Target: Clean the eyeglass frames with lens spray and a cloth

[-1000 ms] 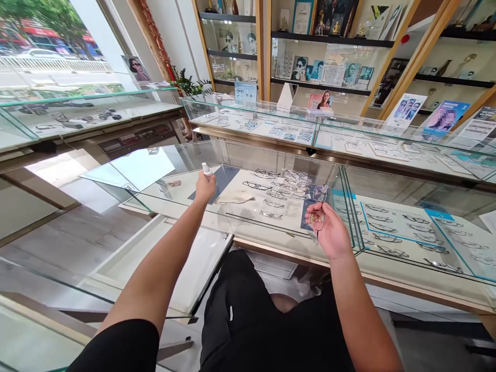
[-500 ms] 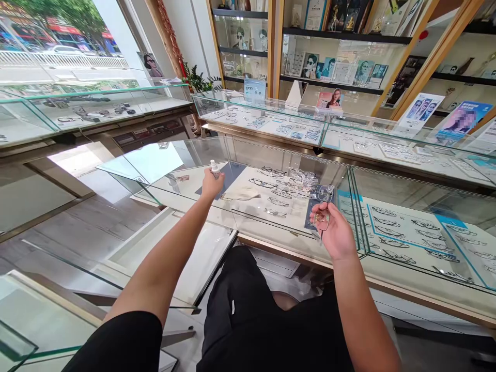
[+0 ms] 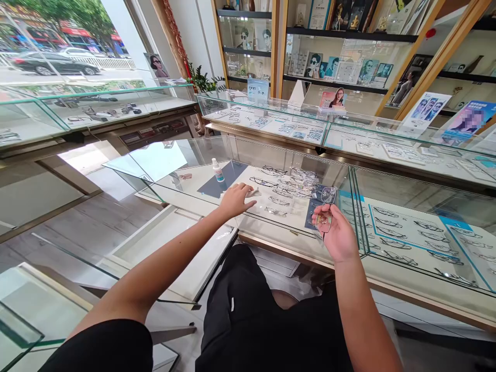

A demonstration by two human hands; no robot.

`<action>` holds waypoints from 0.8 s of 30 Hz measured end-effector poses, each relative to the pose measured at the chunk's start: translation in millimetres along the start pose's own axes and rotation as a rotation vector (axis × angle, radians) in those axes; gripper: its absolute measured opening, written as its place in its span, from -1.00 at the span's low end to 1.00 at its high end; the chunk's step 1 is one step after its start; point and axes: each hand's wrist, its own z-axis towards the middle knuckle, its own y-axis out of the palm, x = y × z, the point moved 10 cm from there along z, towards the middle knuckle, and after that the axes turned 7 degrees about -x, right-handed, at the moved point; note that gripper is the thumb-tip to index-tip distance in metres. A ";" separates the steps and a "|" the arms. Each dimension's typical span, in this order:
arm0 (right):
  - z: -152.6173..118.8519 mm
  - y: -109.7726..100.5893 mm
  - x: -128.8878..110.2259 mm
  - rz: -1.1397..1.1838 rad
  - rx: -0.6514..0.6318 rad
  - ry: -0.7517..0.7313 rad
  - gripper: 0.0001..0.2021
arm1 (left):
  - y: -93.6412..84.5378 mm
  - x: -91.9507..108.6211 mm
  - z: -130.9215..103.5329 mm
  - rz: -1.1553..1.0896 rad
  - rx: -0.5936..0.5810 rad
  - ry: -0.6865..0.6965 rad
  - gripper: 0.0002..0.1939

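A small white spray bottle point(image 3: 218, 171) stands upright on the glass counter top, left of centre. My left hand point(image 3: 237, 200) is over a pale cloth point(image 3: 252, 193) on the glass, fingers apart and palm down, hiding most of it. Whether the fingertips touch the cloth is hard to tell. At the right, my right hand point(image 3: 338, 232) holds a pair of thin-framed glasses point(image 3: 328, 195) by the frame, one lens in front of the fingers and the other above them. Several eyeglass frames point(image 3: 276, 199) lie under the glass between my hands.
The glass display counter point(image 3: 287, 231) spans the front, with more frames in its right section point(image 3: 391, 230). An open white drawer point(image 3: 186, 248) juts out at the lower left. Behind are another display case point(image 3: 271, 111), a potted plant point(image 3: 203, 80) and shelves point(image 3: 344, 35).
My left hand has let go of the spray bottle, which now stands on the glass, and has moved right and nearer, over the cloth. My right hand still holds the glasses.
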 end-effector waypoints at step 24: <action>1.2 5.3 0.0 0.020 -0.048 -0.036 -0.79 | -19.5 89.6 1.4 -1.604 -0.212 -0.212 -0.68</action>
